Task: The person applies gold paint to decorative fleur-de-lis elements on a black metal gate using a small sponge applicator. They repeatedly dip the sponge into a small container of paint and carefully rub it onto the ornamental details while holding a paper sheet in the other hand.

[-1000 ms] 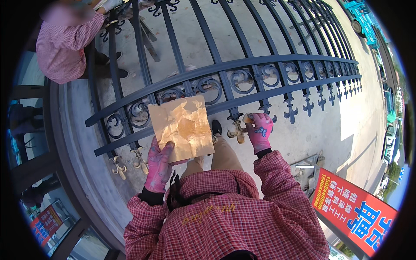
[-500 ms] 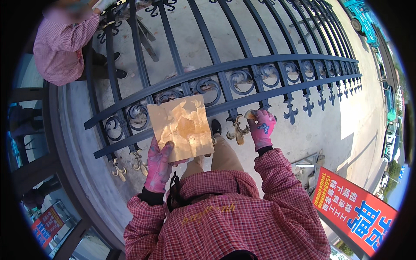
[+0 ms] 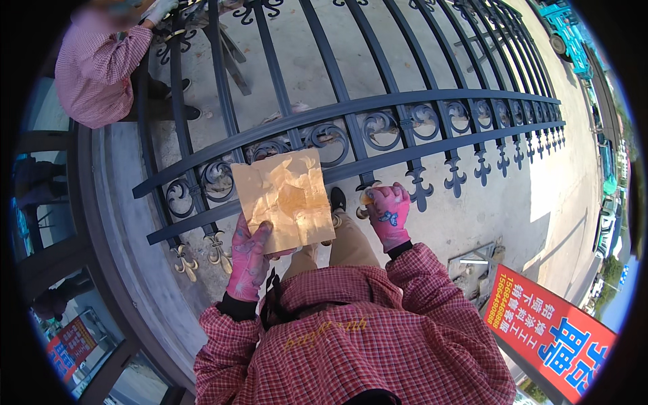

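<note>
One long dark fence panel (image 3: pixel 344 110) spans ahead of my hands, and the creased brown sheet (image 3: pixel 280 202) in my left hand (image 3: pixel 248 260) keeps its place. What changes is my right hand (image 3: pixel 388 212): it shifts leftward, from beside the gold finial (image 3: pixel 362 213) to over it, hiding most of it behind my fingers. That, I judge, puts this finial under work, while the dark finial (image 3: pixel 421 190) just right of my hand, now in fuller view, shows no gold. My right arm reaches forward, back of the hand up, fingers pinched on a small tan piece (image 3: pixel 368 196). My left hand clamps the sheet's near-left edge, thumb on top.
</note>
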The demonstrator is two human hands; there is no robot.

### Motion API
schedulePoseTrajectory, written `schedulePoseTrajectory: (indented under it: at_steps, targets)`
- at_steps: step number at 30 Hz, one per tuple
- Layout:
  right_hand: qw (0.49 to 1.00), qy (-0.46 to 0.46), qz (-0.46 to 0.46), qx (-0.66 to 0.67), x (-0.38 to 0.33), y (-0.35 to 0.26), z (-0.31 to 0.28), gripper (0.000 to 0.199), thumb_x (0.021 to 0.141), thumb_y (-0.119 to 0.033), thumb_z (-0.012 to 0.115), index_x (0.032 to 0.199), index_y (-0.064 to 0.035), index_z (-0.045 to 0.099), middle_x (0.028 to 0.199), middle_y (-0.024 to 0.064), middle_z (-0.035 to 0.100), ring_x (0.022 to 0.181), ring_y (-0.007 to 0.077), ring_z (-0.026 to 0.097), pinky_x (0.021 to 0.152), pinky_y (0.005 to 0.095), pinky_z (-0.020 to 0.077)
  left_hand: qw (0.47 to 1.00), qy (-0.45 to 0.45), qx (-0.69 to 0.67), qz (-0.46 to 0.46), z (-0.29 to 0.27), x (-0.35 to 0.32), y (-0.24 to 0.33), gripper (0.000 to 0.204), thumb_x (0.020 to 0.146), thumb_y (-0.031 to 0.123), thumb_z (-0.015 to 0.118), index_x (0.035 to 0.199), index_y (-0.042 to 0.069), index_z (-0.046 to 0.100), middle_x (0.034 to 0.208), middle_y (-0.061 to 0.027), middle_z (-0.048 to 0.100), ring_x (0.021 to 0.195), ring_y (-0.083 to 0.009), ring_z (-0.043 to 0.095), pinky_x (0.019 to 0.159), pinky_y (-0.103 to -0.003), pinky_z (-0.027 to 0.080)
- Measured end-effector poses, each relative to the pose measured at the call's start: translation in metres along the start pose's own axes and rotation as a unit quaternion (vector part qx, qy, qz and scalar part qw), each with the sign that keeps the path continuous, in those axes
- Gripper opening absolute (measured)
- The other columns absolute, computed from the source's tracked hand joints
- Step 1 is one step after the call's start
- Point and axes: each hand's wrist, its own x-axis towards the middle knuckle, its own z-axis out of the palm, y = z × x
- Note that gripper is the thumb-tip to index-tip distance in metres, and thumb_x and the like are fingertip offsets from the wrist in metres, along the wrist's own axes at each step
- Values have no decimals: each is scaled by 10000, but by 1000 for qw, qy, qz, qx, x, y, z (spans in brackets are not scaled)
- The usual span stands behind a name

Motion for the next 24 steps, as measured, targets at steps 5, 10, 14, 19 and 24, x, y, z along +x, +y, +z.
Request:
schedulePoseTrajectory:
  at_steps: [5, 10, 14, 19, 24]
  targets:
    - [998, -29, -5, 49, 12, -19, 14, 236, 674, -144, 656, 910, -150, 656, 925, 20, 634, 947, 266, 554, 977, 445, 361, 1000, -14, 9, -2, -6, 3, -6, 516, 926, 192, 572, 1374, 65, 352, 1207, -83, 537, 952, -172, 625, 641, -317, 608]
    - [999, -17, 33, 23, 1, -14, 15, 241, 657, -141, 676, 897, -148, 654, 918, 20, 633, 939, 269, 552, 961, 436, 376, 1000, 6, -4, 1, -4, 0, -1, 511, 921, 170, 569, 1370, 60, 353, 1192, -86, 544, 938, -169, 631, 616, -315, 609]
    - [998, 2, 18, 58, 7, -19, 17, 259, 636, -153, 711, 892, -152, 667, 902, 17, 635, 944, 275, 549, 917, 429, 389, 1000, 9, 15, 1, -8, 3, -5, 503, 914, 214, 570, 1354, 73, 372, 1114, -131, 584, 802, -236, 674, 552, -341, 605]
    - [993, -11, 115, 18, -7, -5, 8, 274, 649, -186, 719, 918, -174, 664, 901, 16, 637, 956, 283, 549, 913, 424, 377, 1000, 4, -8, -4, -8, 0, -3, 488, 924, 170, 570, 1357, 75, 365, 1159, -79, 555, 880, -176, 647, 579, -307, 609]
    - [998, -36, -5, 51, -2, -30, 12, 259, 647, -211, 733, 889, -165, 654, 896, 27, 633, 950, 271, 554, 904, 425, 398, 1000, 0, -17, 0, -11, 0, -5, 512, 919, 180, 589, 1364, 87, 354, 1188, -84, 550, 910, -204, 652, 602, -353, 622]
